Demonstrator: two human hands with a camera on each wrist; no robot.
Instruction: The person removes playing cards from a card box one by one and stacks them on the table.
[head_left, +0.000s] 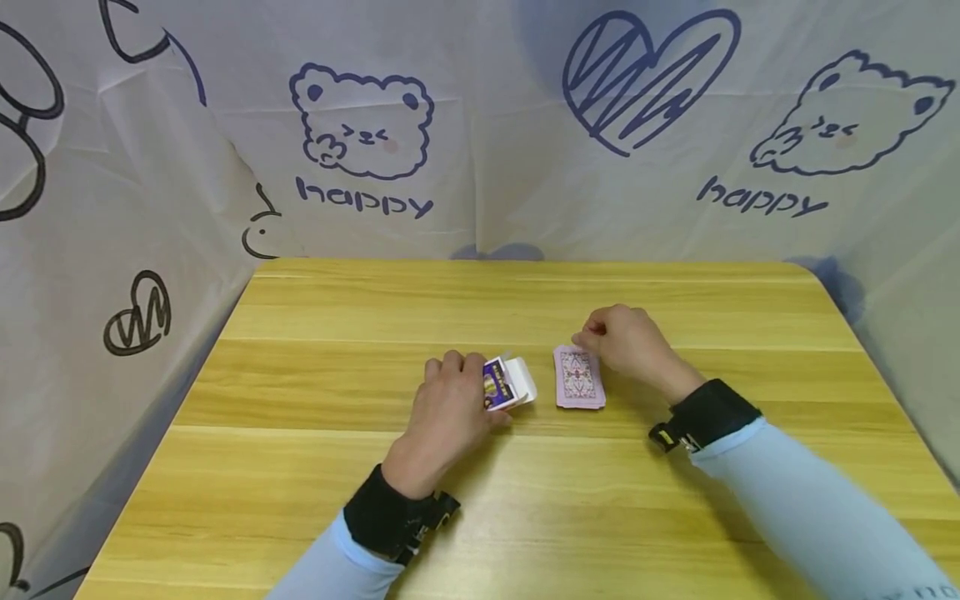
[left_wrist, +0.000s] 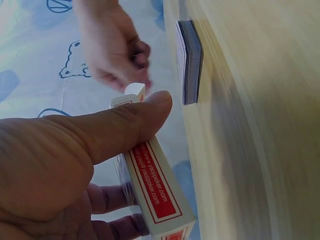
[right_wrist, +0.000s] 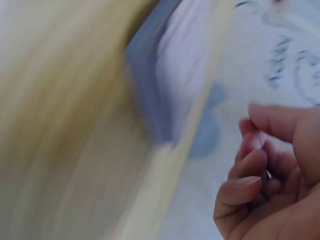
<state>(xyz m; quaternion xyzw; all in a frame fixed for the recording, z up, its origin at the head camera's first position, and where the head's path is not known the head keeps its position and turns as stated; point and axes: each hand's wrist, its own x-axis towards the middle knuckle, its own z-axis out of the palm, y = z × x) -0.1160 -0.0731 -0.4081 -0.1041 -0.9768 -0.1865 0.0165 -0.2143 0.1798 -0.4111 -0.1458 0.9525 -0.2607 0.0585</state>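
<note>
My left hand (head_left: 450,404) grips a small playing-card box (head_left: 498,385), purple-printed on its face, with a white flap raised at the end toward the right. Red lettering runs along the box's narrow side (left_wrist: 155,185) in the left wrist view, where the thumb presses on it. To the right of the box, a deck of playing cards (head_left: 579,379) lies stacked on the table, patterned pink-and-white back up. Close by the deck's far right corner is my right hand (head_left: 630,342). Its fingers (right_wrist: 250,165) are curled, thumb tip near the index finger, with nothing visible between them.
The wooden table (head_left: 315,375) carries the deck near its middle. A white cloth (head_left: 510,125) with blue bear and heart drawings hangs behind the table and along its sides. Black straps with small cameras (head_left: 397,517) sit on both wrists.
</note>
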